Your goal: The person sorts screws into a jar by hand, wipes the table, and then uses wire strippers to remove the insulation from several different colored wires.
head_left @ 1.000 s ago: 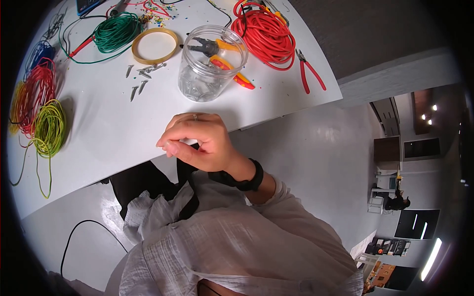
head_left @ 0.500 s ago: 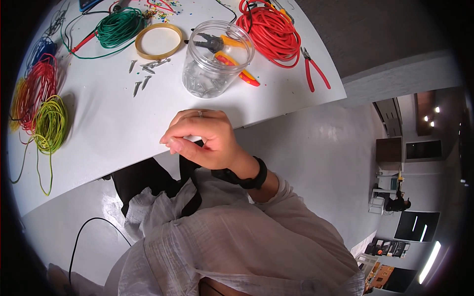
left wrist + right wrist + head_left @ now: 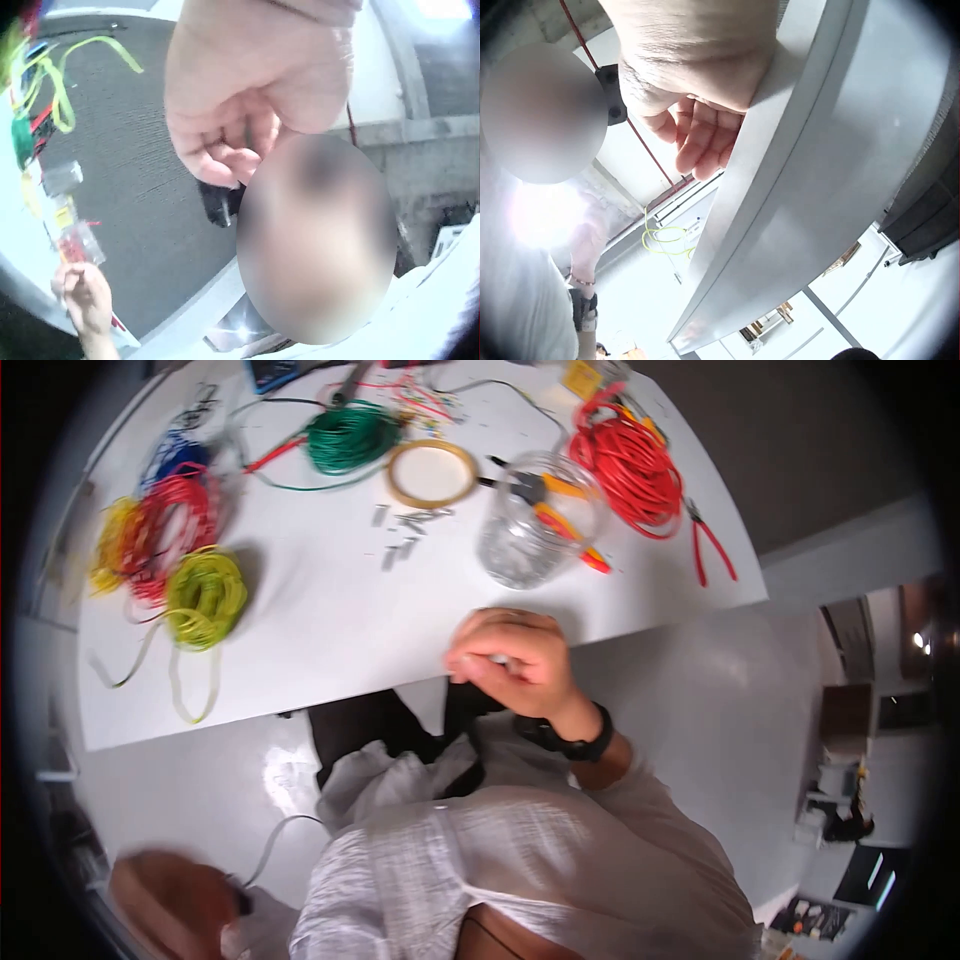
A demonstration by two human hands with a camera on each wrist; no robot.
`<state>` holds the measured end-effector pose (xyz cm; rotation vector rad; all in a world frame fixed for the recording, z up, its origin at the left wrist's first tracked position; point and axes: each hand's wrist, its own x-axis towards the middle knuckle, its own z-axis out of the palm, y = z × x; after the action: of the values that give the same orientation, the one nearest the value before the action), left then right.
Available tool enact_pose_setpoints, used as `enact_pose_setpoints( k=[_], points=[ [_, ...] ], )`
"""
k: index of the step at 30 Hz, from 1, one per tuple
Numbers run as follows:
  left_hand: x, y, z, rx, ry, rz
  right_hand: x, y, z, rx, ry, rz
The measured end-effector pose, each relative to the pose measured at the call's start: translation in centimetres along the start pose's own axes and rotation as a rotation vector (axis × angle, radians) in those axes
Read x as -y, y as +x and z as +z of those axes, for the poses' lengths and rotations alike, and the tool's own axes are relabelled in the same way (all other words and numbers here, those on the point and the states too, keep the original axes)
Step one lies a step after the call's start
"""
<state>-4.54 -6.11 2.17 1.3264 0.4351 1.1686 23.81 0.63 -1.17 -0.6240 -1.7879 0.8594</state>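
At the table's near edge is my right hand (image 3: 512, 660), its fingers loosely curled with nothing in them. Just beyond it stands a clear open jar (image 3: 515, 565) with small see-through pieces inside. Pliers with orange and red handles (image 3: 596, 562) lie behind the jar, partly seen through it. My left hand (image 3: 165, 900) shows blurred at the head view's lower left, away from the table. In the left wrist view its fingers (image 3: 214, 161) bend loosely and hold nothing, in front of the person's head.
Loose screws (image 3: 425, 518) and a gold-coloured ring (image 3: 392, 478) lie left of the jar. Red-handled cutters (image 3: 702, 560) and a red cable coil (image 3: 630, 475) are at the right. Green cable (image 3: 350, 438) and yellow-green wire (image 3: 205, 600) sit further left on the white table (image 3: 330, 630).
The head view has turned, so the table, its things and the right hand appear further right. The left hand has come into view at the lower left. Nothing on the table was taken up.
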Motion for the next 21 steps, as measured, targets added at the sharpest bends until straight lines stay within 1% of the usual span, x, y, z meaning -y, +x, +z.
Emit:
enact_pose_setpoints(
  k=[1,3,5,7,9,10,11,13,18,20,21],
  points=[
    [-1.3,-0.4,-0.5,-0.023,0.048,-0.006,0.0,-0.1,0.1,-0.014,0.013,0.029],
    [-4.4,-1.6,-0.6,-0.077,0.145,-0.017,0.1,0.0,-0.2,0.005,-0.036,0.023],
    [-3.9,0.4,2.0,-0.431,-0.039,-0.222,0.0,0.0,0.0,-0.014,0.005,0.016],
    [-2.4,1.3,1.8,-0.439,-0.315,-0.224,0.2,-0.1,0.2,-0.014,0.007,0.058],
    [-1.4,1.9,1.5,-0.424,-0.411,-0.243,0.1,-0.1,0.2,-0.006,0.023,0.050],
    [-1.0,2.1,1.2,-0.362,-0.476,-0.220,0.2,-0.1,0.2,-0.005,0.019,0.054],
    [-1.3,2.5,1.4,-0.363,-0.469,-0.218,0.3,0.0,0.2,-0.005,0.014,0.064],
    [-1.4,3.1,2.1,-0.441,-0.433,-0.254,0.2,0.0,0.1,0.004,0.024,0.052],
    [-1.5,3.8,2.5,-0.409,-0.442,-0.207,0.2,-0.1,0.0,0.012,0.057,0.042],
    [-1.2,3.9,2.4,-0.362,-0.491,-0.144,0.2,0.0,0.0,0.010,0.051,0.032],
    [-1.3,3.9,2.5,-0.357,-0.491,-0.144,0.3,0.0,0.0,0.012,0.046,0.027]
  ],
)
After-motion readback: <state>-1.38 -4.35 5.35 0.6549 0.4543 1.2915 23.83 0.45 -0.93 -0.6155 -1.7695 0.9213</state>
